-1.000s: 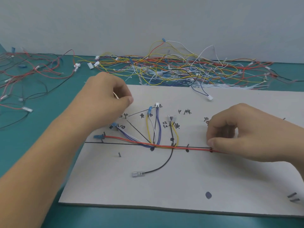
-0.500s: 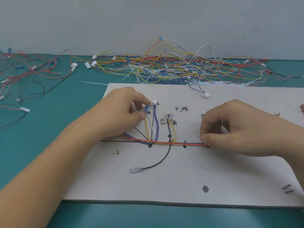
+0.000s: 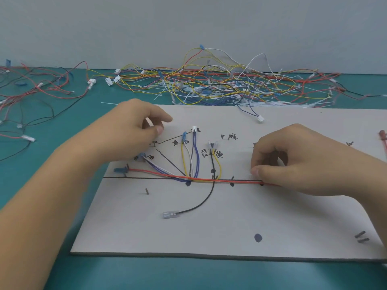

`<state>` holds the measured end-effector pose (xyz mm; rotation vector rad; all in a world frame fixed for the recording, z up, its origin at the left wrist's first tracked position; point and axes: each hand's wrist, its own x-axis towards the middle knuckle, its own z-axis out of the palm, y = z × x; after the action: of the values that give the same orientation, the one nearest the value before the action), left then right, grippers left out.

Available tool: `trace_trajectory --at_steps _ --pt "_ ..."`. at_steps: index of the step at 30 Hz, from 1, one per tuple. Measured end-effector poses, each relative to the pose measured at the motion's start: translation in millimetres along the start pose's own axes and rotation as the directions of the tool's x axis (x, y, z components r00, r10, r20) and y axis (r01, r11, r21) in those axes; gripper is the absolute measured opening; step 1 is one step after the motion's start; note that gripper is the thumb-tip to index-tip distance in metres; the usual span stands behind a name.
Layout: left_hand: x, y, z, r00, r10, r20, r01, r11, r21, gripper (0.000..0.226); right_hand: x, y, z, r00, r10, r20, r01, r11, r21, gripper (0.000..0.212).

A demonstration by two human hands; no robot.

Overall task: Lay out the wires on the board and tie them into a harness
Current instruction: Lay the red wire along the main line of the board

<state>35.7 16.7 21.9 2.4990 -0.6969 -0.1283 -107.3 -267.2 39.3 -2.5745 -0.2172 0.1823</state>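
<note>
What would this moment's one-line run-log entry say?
stage: layout | left hand: curled over board, contents unclear | right hand: holds red wire on line | black wire: end lying free

Plain grey wall (image 3: 188,21), teal tabletop (image 3: 209,275)

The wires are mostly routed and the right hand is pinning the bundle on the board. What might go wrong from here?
Only the right hand pins the red wire on the trunk line; letting go before tying may let it spring off.
The black wire hangs loose below the line, its terminal unanchored; it may get tied in crooked.
The left hand may knock the blue connector.
</note>
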Motion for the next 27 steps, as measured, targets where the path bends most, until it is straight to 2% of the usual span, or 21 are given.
trace_trajectory --at_steps 5,9,12,21,27 --pt "-2 -11 -18 1.000 -0.028 0.001 0.028 1.000 -0.008 0.021 0 3 0 1.000 -0.011 -0.018 0.011 1.000 0.000 0.014" --pt "-1 -8 -14 0.998 -0.018 0.063 0.019 1.000 -0.003 0.017 1 6 0 0.997 -0.021 -0.077 0.021 1.000 -0.002 0.013" --pt "0 -6 -9 0.995 -0.011 0.101 0.010 1.000 0.014 0.020 1 8 -1 0.996 -0.022 -0.088 0.021 1.000 -0.013 0.012" --pt "0 -4 -10 0.995 -0.026 0.094 0.025 1.000 0.012 0.021 5 8 3 0.994 -0.017 -0.105 0.015 0.999 -0.028 0.015" --pt "-3 -2 -12 0.992 -0.048 0.113 0.051 0.999 -0.018 0.020 6 10 0 0.966 0.014 -0.260 -0.022 0.999 -0.026 0.015"
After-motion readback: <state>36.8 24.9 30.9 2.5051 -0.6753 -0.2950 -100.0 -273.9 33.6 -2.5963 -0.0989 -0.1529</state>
